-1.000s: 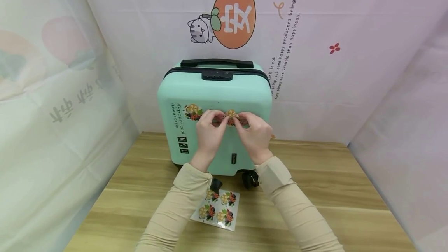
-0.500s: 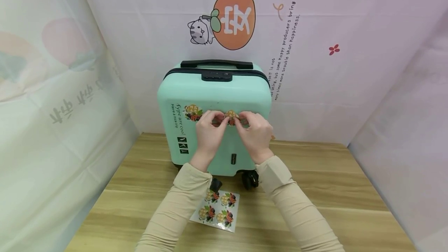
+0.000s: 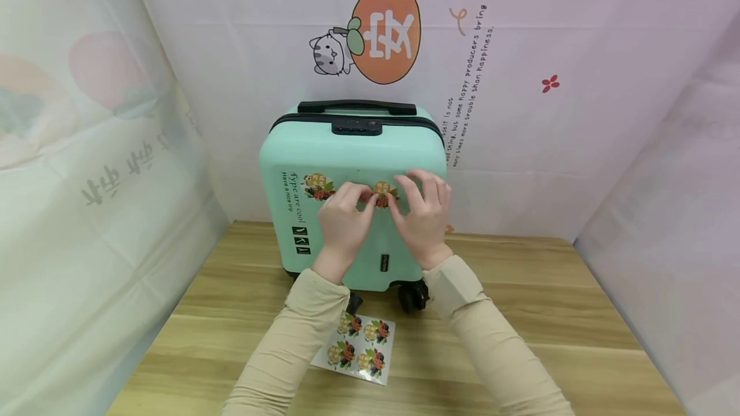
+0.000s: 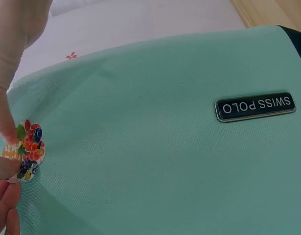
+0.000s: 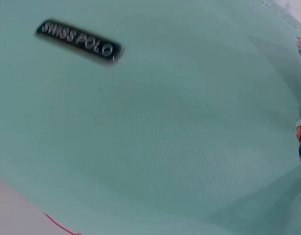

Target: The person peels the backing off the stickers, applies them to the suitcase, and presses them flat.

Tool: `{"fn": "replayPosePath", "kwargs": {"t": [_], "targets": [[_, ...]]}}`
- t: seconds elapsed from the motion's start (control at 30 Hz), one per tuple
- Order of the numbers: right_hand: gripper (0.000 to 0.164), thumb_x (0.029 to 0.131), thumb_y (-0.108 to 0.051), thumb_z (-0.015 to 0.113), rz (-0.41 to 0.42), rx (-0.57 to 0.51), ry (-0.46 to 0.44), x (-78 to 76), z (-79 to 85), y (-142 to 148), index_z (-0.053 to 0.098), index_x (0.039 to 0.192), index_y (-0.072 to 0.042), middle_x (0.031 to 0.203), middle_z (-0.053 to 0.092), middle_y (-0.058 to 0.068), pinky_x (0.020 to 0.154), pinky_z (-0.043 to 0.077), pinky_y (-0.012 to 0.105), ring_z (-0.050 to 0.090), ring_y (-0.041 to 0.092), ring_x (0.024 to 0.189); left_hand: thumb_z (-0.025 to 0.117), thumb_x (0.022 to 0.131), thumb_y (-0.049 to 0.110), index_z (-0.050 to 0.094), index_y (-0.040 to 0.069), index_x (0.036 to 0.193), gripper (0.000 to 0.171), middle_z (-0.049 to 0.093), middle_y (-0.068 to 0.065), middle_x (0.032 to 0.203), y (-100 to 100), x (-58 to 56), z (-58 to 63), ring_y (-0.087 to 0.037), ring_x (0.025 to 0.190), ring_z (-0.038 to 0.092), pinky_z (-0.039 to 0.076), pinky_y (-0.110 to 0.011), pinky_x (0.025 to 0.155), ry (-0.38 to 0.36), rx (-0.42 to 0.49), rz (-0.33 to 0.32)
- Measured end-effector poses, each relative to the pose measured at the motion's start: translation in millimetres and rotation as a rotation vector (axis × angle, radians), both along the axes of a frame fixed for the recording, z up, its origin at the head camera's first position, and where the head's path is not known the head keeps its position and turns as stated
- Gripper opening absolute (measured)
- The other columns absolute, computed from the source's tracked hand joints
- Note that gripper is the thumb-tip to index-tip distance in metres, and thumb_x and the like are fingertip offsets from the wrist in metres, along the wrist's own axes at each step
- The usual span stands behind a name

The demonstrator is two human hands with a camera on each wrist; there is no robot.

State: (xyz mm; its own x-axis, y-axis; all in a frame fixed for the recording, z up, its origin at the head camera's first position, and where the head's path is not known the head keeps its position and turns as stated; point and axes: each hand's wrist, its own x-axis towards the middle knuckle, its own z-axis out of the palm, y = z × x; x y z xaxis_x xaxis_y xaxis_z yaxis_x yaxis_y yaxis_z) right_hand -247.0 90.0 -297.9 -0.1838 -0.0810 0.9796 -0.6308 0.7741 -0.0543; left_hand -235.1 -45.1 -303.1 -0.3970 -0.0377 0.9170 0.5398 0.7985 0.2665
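Observation:
A mint-green suitcase (image 3: 352,153) stands upright on the wooden table. On its upper front lies a round fruit sticker (image 3: 383,190), seen closer in the left wrist view as a fruit sticker (image 4: 32,147) with berries and gold characters. My left hand (image 3: 343,223) pinches the sticker's left edge, thumb on its face and fingers curled behind. To the right, my right hand (image 3: 424,220) has its fingers spread apart and raised off the sticker, its thumb tip still at the sticker's lower right. A matching sticker (image 3: 318,186) sits on the suitcase further left.
A sheet of stickers (image 3: 359,341) lies on the table (image 3: 497,326) before the suitcase, partly under my left sleeve. Black wheels (image 3: 412,297) support the suitcase. A printed cloth (image 3: 520,146) hangs behind it, with cloth walls on both sides. A SWISS POLO badge (image 4: 255,106) marks the suitcase's front.
My right hand's fingers have opened away from the sticker and lifted up and right, baring more of its right side. My left hand has shifted slightly left.

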Motion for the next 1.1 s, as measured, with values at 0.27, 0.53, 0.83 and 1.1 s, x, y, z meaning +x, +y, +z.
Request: {"fn": "replayPosePath", "kwargs": {"t": [0.27,0.53,0.83,1.1], "targets": [[0.062,0.075,-0.024,0.080,0.033,0.156,-0.115,-9.4,25.6,16,0.053,0.128,-0.005,0.138,0.047,0.016,0.108,0.027,0.053,0.038,0.034,0.130,0.076,0.080,0.013,0.069,0.008,0.080,0.009,0.066,-0.004,0.076,0,0.8,0.7,-0.014,0.062,0.063,0.050,-0.026,0.052,-0.034,0.032,-0.059],[0.063,0.075,-0.031,0.080,0.026,0.228,-0.214,-9.9,35.1,24,0.056,0.127,-0.003,0.135,0.053,0.016,0.108,0.029,0.055,0.044,0.034,0.128,0.074,0.081,0.011,0.071,0.007,0.082,0.005,0.069,-0.005,0.078,-2,4.5,4.5,-0.015,0.066,0.065,0.051,-0.026,0.052,-0.078,0.044,-0.058],[0.065,0.073,-0.032,0.081,0.033,0.246,-0.200,-8.9,34.2,27,0.056,0.127,-0.003,0.134,0.054,0.016,0.107,0.031,0.055,0.045,0.034,0.127,0.074,0.082,0.016,0.072,0.008,0.089,0.010,0.071,-0.006,0.087,-11,16.6,11.7,-0.015,0.050,0.058,0.047,-0.025,0.046,-0.010,-0.162,0.149],[0.066,0.075,-0.029,0.078,0.079,0.261,-0.172,-5.8,27.3,27,0.052,0.129,-0.002,0.138,0.049,0.019,0.110,0.027,0.057,0.041,0.037,0.130,0.069,0.083,0.012,0.059,0.001,0.113,0.033,0.055,-0.020,0.124,-52,4.3,29.2,-0.035,0.110,0.053,0.043,-0.047,0.092,0.124,-0.159,-0.015]]}}
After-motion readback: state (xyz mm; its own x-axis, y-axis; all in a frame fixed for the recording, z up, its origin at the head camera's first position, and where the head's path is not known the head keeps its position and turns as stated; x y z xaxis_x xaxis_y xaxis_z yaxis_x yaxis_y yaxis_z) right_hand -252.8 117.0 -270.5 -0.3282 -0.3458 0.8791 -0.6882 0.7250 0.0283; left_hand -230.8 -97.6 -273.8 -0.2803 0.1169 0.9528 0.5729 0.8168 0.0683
